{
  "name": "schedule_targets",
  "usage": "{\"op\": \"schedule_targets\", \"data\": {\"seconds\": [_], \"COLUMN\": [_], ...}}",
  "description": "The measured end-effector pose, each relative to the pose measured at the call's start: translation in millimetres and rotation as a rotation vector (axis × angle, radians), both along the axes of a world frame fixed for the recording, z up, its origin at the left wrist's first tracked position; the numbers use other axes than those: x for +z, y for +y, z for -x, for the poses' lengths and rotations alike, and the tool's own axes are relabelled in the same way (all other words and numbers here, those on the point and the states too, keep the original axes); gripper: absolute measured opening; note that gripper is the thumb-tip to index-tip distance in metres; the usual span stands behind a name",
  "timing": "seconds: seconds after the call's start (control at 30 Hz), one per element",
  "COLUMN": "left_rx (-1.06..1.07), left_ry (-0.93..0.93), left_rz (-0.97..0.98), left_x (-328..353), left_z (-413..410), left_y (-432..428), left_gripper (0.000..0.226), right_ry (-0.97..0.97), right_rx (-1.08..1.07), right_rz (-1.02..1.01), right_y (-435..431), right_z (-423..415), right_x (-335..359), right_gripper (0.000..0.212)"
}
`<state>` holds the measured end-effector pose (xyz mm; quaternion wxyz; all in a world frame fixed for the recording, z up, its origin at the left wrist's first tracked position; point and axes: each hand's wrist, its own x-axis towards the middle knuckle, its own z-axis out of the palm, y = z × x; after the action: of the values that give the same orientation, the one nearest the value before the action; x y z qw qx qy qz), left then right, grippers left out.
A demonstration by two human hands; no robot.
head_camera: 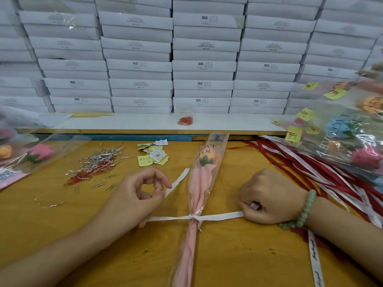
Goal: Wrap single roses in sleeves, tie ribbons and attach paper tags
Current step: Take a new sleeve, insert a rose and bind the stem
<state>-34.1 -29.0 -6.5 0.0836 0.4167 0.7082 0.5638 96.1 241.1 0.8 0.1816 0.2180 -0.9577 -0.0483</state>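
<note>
A single orange rose in a clear sleeve with pink paper (200,179) lies lengthwise on the yellow table (238,255). A white ribbon (219,216) is knotted round the sleeve's narrow part. My left hand (141,195) grips the ribbon's left end, which loops up past my fingers toward the sleeve. My right hand (269,196), with a green bead bracelet on the wrist, grips the right end in a fist. The ribbon is stretched tight between both hands.
Silver twist ties and red and silver paper clips (93,166) lie at the left. Paper tags (153,155) sit behind my left hand. Red and white ribbons (310,168) and finished wrapped roses (352,131) lie at the right, unwrapped roses (39,152) at the left. Stacked white boxes (203,65) form the back wall.
</note>
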Motion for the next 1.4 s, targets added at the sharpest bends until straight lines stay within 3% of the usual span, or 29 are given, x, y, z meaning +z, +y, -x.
{"op": "schedule_targets", "data": {"seconds": [0.1,0.2,0.3,0.47,0.63,0.73,0.87,1.07,1.23,1.4], "left_rx": [0.044,0.168,0.118,-0.144,-0.174,-0.227,-0.298,-0.425,-0.451,-0.385], "left_ry": [0.035,0.349,0.698,0.756,0.805,0.697,0.242,-0.307,-0.465,-0.426], "left_rz": [0.056,0.151,0.216,0.423,0.457,0.39,0.208,-0.028,-0.093,-0.027], "left_x": [-3,-4,-1,-4,-6,-6,0,3,2,-3], "left_z": [1,3,0,-10,-4,-4,-7,-11,-14,-18], "left_y": [1,0,-3,-1,0,1,1,4,9,16], "left_gripper": [0.032,0.031,0.008,0.027,0.024,0.031,0.038,0.033,0.033,0.031], "right_ry": [-0.001,0.028,0.017,-0.138,-0.251,-0.32,-0.433,-0.505,-0.538,-0.608], "right_rx": [-0.029,-0.08,-0.065,0.044,0.045,0.008,-0.002,-0.011,-0.013,-0.008], "right_rz": [0.002,0.032,0.091,0.097,0.242,0.463,0.71,0.775,0.801,0.934], "right_y": [-1,-6,-15,-38,-52,-51,-47,-45,-46,-48], "right_z": [-1,-3,-5,-4,-1,1,4,4,3,4], "right_x": [2,6,8,6,-1,-5,-6,-6,-4,1], "right_gripper": [0.027,0.026,0.029,0.032,0.016,0.007,0.008,0.01,0.01,0.017]}}
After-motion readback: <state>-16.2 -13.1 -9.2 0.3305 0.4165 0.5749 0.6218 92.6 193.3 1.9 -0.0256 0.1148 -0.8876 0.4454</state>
